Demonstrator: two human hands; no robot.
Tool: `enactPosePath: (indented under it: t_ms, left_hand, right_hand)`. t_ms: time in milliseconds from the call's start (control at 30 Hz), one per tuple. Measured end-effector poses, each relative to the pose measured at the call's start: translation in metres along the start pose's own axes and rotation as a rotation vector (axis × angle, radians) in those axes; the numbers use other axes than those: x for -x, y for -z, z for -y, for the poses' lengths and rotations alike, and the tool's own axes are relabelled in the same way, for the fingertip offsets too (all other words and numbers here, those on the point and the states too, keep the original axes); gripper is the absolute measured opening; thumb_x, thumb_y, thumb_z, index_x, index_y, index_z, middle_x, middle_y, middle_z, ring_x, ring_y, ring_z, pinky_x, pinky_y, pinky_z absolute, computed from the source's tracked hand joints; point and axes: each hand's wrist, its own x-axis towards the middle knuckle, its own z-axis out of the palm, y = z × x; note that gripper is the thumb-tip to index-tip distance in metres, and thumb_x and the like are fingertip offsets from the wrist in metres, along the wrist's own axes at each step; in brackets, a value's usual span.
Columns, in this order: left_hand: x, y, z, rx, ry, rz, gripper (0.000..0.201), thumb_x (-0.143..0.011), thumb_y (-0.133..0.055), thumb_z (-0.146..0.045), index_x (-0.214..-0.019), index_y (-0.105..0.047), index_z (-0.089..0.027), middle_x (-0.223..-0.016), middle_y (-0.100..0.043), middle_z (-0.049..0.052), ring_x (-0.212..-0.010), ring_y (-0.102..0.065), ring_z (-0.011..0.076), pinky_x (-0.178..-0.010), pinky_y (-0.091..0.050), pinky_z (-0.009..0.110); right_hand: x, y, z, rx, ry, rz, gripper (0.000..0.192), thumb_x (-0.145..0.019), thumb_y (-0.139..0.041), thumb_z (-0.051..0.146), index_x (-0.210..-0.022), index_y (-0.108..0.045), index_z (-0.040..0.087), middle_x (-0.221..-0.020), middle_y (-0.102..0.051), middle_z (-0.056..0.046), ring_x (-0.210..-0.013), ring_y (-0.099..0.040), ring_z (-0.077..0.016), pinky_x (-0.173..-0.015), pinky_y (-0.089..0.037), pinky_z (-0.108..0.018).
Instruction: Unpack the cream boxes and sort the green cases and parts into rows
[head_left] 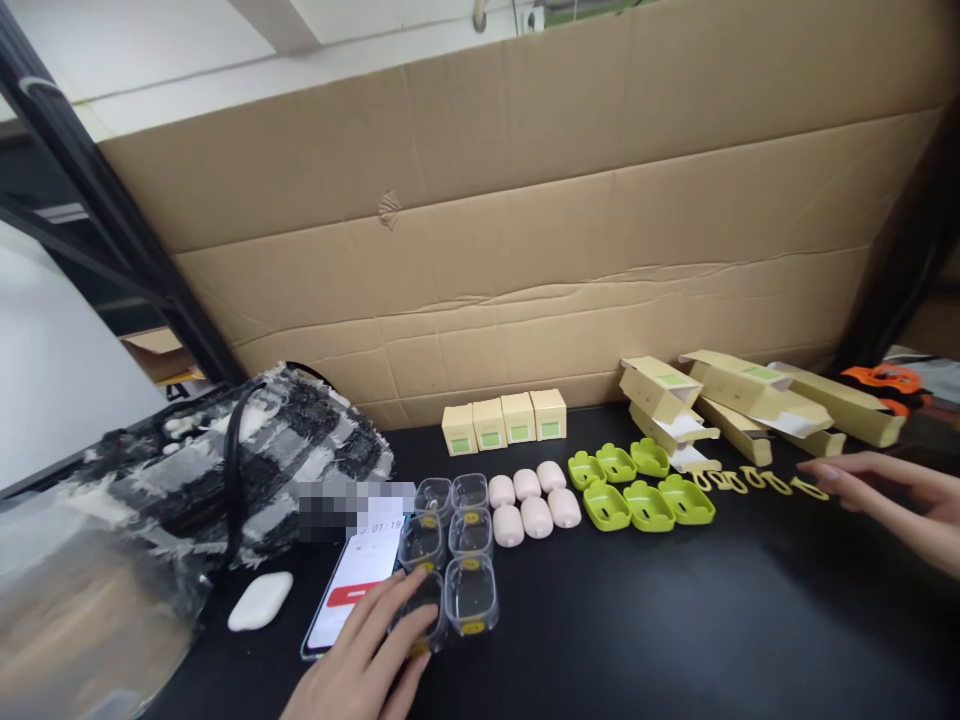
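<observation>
My left hand [367, 650] is at the near-left clear plastic case [429, 600] of a two-column group, its fingers curled over and around the case's rim. Behind and beside it sit more clear cases [471, 590], each with a yellow mark. Off to the right, my right hand [892, 490] has thumb and index finger close together at the end loop [810, 489] of a row of pale yellow looped straps [765, 481]. Several pale pink rounded cases [537, 517] stand in two rows mid-table, beside several green flower-edged holders [649, 506].
Small yellow boxes [505, 422] line the back, and opened long yellow cartons [750, 390] lie at the back right. A phone [360, 570], a white earbud case [260, 601] and a plaid bag [300, 450] are at left. A cardboard sheet [525, 230] stands behind the black table.
</observation>
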Motion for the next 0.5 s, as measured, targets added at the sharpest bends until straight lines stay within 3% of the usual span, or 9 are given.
enactPosePath:
  t_ms: [67, 133, 233, 300, 400, 500]
  left_hand:
    - [0.002, -0.007, 0.000, -0.016, 0.015, 0.015, 0.031, -0.086, -0.054, -0.029, -0.115, -0.060, -0.022, -0.116, -0.071, 0.005, -0.102, -0.069, 0.0222, -0.078, -0.061, 0.027]
    - [0.002, -0.013, -0.002, -0.047, 0.065, 0.019, 0.050, -0.079, -0.063, -0.039, -0.126, -0.055, -0.024, -0.124, -0.067, 0.007, -0.110, -0.064, 0.0291, -0.083, -0.060, 0.038]
    - [-0.007, -0.022, -0.010, -0.026, 0.172, 0.023, 0.070, -0.067, -0.072, -0.057, -0.130, -0.053, -0.031, -0.135, -0.058, 0.013, -0.124, -0.049, 0.0438, -0.094, -0.045, 0.064]
    - [-0.018, -0.026, -0.016, 0.037, 0.215, 0.052, 0.078, -0.057, -0.079, -0.056, -0.129, -0.054, -0.036, -0.140, -0.052, 0.014, -0.130, -0.038, 0.0501, -0.096, -0.033, 0.074]
    - [-0.032, -0.030, -0.021, 0.161, 0.278, 0.163, 0.081, -0.054, -0.085, -0.042, -0.129, -0.054, -0.038, -0.147, -0.044, 0.012, -0.134, -0.033, 0.0484, -0.098, -0.031, 0.074]
    - [-0.039, -0.029, -0.017, 0.295, 0.331, 0.290, 0.062, -0.069, -0.074, -0.032, -0.127, -0.055, -0.034, -0.151, -0.038, 0.010, -0.136, -0.034, 0.0407, -0.103, -0.034, 0.065]
  right_hand:
    - [0.005, 0.004, 0.018, -0.055, 0.029, 0.059, 0.030, -0.077, -0.066, 0.054, -0.088, -0.071, 0.027, -0.098, -0.072, -0.013, -0.087, -0.069, -0.0268, -0.077, -0.051, -0.032]
    - [0.008, 0.007, 0.044, -0.081, 0.153, 0.069, 0.027, -0.080, -0.063, 0.052, -0.085, -0.070, 0.026, -0.095, -0.072, -0.012, -0.085, -0.068, -0.0264, -0.076, -0.052, -0.033]
    - [0.004, 0.002, 0.097, -0.006, 0.544, 0.213, 0.029, -0.093, -0.046, 0.041, -0.086, -0.069, 0.023, -0.085, -0.070, -0.009, -0.078, -0.067, -0.0220, -0.070, -0.054, -0.031]
    - [-0.008, -0.010, 0.135, 0.108, 0.750, 0.320, 0.029, -0.095, -0.041, 0.033, -0.088, -0.067, 0.021, -0.084, -0.068, -0.007, -0.079, -0.065, -0.0213, -0.071, -0.052, -0.033]
    - [-0.039, -0.042, 0.184, 0.210, 0.801, 0.361, 0.019, -0.092, -0.050, 0.028, -0.095, -0.067, 0.018, -0.092, -0.065, -0.008, -0.083, -0.064, -0.0232, -0.078, -0.050, -0.041]
    - [-0.077, -0.081, 0.214, 0.293, 0.798, 0.434, 0.024, -0.093, -0.057, 0.032, -0.110, -0.060, 0.016, -0.110, -0.061, -0.008, -0.092, -0.062, -0.0203, -0.081, -0.052, -0.041]
